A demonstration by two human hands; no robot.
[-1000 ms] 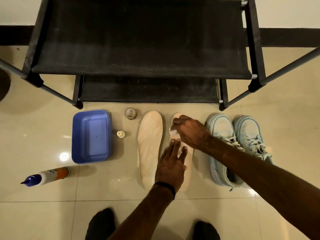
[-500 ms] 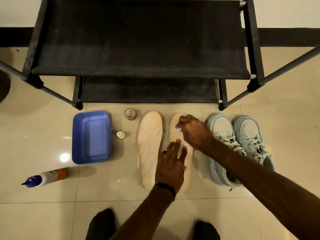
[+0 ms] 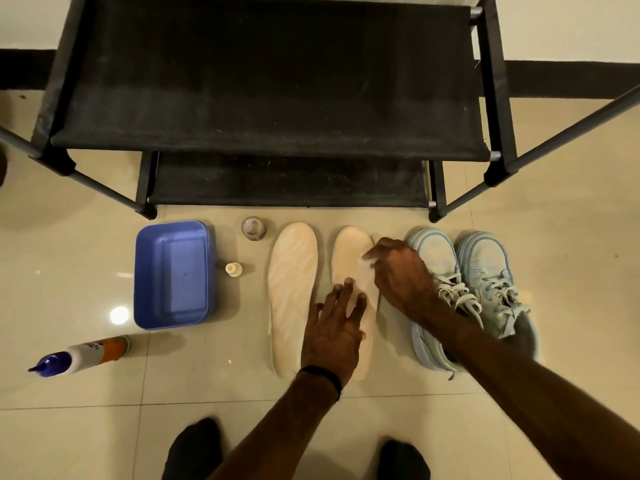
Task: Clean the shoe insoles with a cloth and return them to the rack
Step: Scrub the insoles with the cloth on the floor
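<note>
The left hand (image 3: pixel 334 327) lies flat with its fingers spread on the right insole (image 3: pixel 353 271). I think it presses down so the insole does not slide on the shiny floor (image 3: pixel 86 427). The right hand (image 3: pixel 398 271) has its fingers curled and pinches a small white cloth (image 3: pixel 366 265) against the top part of that insole, likely to rub it clean. The left insole (image 3: pixel 292 296) lies just beside it, at nine o'clock from it, waiting its turn.

Both insoles lie on the floor in front of the black rack (image 3: pixel 270 81), which is at twelve o'clock. Its shelves hold nothing I can see.

The blue tub (image 3: pixel 171 275) sits at nine o'clock from the insoles. It looks empty, though I cannot tell if there is a little water. The shoes (image 3: pixel 474 282) stand at three o'clock, with no insoles showing inside.
</note>
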